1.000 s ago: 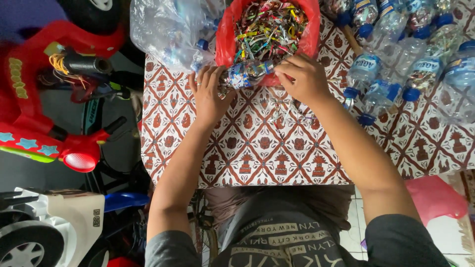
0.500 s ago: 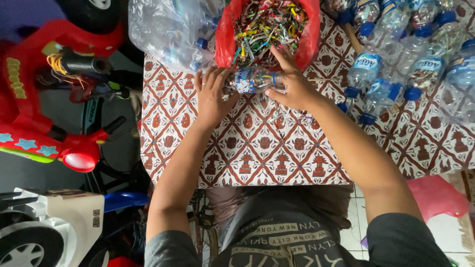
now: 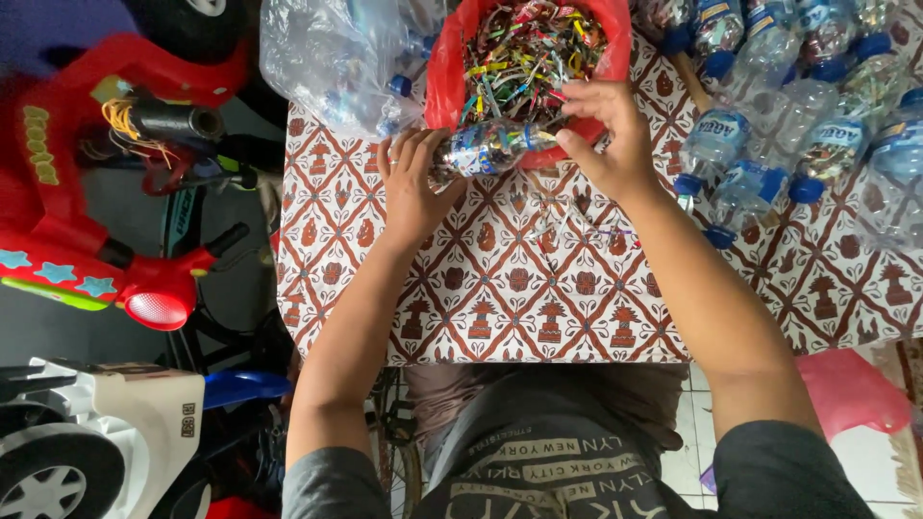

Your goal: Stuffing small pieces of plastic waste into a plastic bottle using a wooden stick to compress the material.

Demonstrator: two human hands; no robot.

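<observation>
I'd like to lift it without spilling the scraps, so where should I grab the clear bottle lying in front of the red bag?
Probably round its middle, from the near side. The clear bottle lies on its side across the patterned cloth, so its round body is open to a wrap grip. The left hand already holds its base end; the right hand is at its mouth, beside the red bag.

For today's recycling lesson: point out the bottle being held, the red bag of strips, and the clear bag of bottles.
Held bottle (image 3: 486, 147), head view, middle of its stuffed body.
Red bag (image 3: 444, 86), head view, left wall.
Clear bag (image 3: 322, 62), head view, its crinkled side.
</observation>
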